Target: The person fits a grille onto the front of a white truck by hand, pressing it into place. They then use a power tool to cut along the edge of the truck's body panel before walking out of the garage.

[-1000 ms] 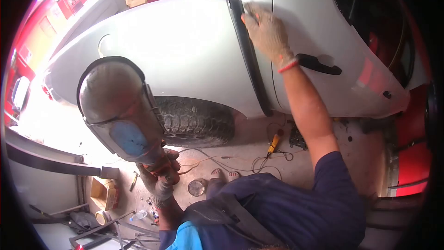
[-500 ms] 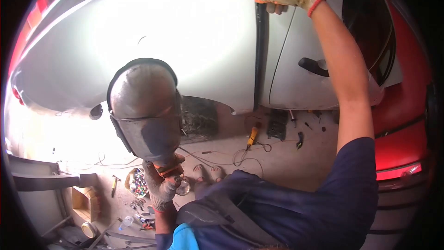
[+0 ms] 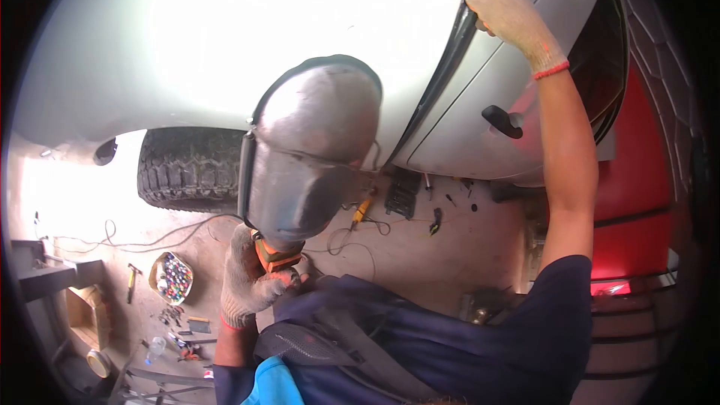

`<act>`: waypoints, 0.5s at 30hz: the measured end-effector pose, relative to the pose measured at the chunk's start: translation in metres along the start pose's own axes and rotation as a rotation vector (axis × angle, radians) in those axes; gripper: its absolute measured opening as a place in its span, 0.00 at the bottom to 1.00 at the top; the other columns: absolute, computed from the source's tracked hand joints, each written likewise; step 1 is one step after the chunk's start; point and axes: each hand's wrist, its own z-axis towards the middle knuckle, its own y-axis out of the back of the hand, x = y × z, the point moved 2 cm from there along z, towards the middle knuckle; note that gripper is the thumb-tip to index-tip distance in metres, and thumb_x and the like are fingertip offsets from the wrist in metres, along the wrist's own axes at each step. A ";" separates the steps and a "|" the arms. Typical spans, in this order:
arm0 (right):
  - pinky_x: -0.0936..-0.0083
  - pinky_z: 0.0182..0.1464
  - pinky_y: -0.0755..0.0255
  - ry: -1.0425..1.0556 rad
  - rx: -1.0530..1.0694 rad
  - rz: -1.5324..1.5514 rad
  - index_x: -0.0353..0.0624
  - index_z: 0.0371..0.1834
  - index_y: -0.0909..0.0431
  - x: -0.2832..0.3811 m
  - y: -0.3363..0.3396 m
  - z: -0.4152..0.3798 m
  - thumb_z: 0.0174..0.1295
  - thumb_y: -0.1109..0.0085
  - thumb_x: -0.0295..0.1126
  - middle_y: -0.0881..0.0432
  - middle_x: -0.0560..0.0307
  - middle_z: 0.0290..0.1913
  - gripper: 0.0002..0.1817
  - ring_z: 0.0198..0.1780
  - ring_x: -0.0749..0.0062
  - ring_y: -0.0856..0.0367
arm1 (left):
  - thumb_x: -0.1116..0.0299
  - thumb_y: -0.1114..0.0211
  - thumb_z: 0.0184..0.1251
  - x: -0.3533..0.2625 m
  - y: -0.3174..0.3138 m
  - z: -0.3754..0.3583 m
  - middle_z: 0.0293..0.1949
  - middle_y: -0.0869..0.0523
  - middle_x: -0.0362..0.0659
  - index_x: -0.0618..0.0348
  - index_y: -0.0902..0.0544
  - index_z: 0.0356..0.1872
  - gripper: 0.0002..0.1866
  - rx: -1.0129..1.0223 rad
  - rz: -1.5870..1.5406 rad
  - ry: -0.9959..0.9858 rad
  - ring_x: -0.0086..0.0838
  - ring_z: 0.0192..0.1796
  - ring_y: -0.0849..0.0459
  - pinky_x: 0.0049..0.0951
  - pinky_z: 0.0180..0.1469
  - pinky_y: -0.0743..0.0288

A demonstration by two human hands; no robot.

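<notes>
My left hand (image 3: 251, 277), in a grey knit glove, is wrapped round the orange and black handle (image 3: 276, 253) of a grey metal shield-like mask (image 3: 315, 127) with a dark window. The mask stands up from that hand, over the lower edge of the pale car body (image 3: 187, 97). At the upper right, my right hand (image 3: 510, 19), in a glove with a red cuff, rests at the dark gap (image 3: 446, 56) beside the silver door panel (image 3: 487, 97). Its fingers are bent at the panel edge; whether they pinch anything is hidden.
A black tire (image 3: 191, 169) shows under the car. On the floor lie a yellow tool (image 3: 363, 208) with a cord, a black tool case (image 3: 403, 195), a hammer (image 3: 133, 283), a container of coloured bits (image 3: 172, 279) and a wooden box (image 3: 88, 315). Red bodywork (image 3: 634, 202) stands at the right.
The view has shifted and tilted. The mask now appears further right and higher, and more of the tire shows. My right hand appears lower and further right, still at the panel edge.
</notes>
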 end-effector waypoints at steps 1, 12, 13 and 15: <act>0.62 0.62 0.22 0.205 -0.145 -0.189 0.28 0.70 0.28 0.001 -0.002 0.000 0.59 0.50 0.27 0.15 0.37 0.57 0.32 0.56 0.49 0.14 | 0.55 0.11 0.49 0.002 0.000 0.002 0.56 0.17 0.49 0.66 0.33 0.65 0.48 -0.010 -0.018 0.010 0.36 0.59 0.14 0.36 0.58 0.17; 0.54 0.61 0.24 0.172 -0.184 -0.354 0.33 0.47 0.13 0.037 0.004 0.008 0.61 0.51 0.28 0.14 0.34 0.50 0.18 0.55 0.38 0.17 | 0.60 0.12 0.52 0.013 0.013 -0.001 0.54 0.16 0.52 0.65 0.31 0.63 0.43 -0.091 -0.070 0.040 0.38 0.52 0.13 0.36 0.50 0.13; 0.53 0.60 0.24 0.123 -0.217 -0.389 0.34 0.45 0.12 0.039 0.004 0.009 0.61 0.50 0.29 0.13 0.34 0.49 0.17 0.55 0.38 0.17 | 0.60 0.12 0.52 0.013 0.014 -0.002 0.54 0.16 0.52 0.65 0.31 0.63 0.43 -0.085 -0.068 0.043 0.38 0.52 0.13 0.36 0.50 0.13; 0.53 0.58 0.23 0.140 -0.201 -0.402 0.34 0.43 0.12 0.039 0.004 0.013 0.61 0.49 0.30 0.13 0.34 0.48 0.17 0.53 0.39 0.16 | 0.58 0.13 0.53 0.014 0.021 -0.006 0.57 0.17 0.53 0.65 0.33 0.63 0.44 -0.077 -0.059 0.100 0.39 0.56 0.14 0.38 0.53 0.14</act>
